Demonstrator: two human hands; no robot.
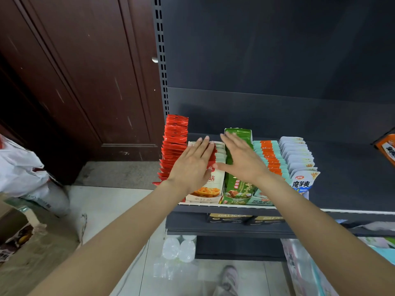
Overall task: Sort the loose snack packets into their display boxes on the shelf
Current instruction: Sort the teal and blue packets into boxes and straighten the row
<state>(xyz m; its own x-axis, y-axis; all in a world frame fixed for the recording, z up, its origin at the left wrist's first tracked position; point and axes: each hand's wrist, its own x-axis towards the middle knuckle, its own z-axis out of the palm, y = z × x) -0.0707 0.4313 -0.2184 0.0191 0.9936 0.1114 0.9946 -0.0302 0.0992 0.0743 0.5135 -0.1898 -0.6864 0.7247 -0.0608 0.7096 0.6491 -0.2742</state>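
Several rows of snack packets stand upright on the dark shelf (342, 189). From left to right they are red packets (174, 142), white-and-red packets (213, 184) in a white display box, green packets (239, 184) in a green box, teal-and-orange packets (270, 157), and white packets (299, 154). My left hand (193, 165) lies flat with straight fingers on top of the white-and-red row. Over the tops of the green row rests my right hand (242, 159), also flat, with its thumb reaching toward the left hand. Neither hand holds a packet.
A brown wooden door (85, 71) stands left of the shelf upright. White bags (23, 167) and a cardboard box sit on the floor at left. Water bottles (179, 248) lie under the shelf. An orange package (386, 146) shows at the right edge.
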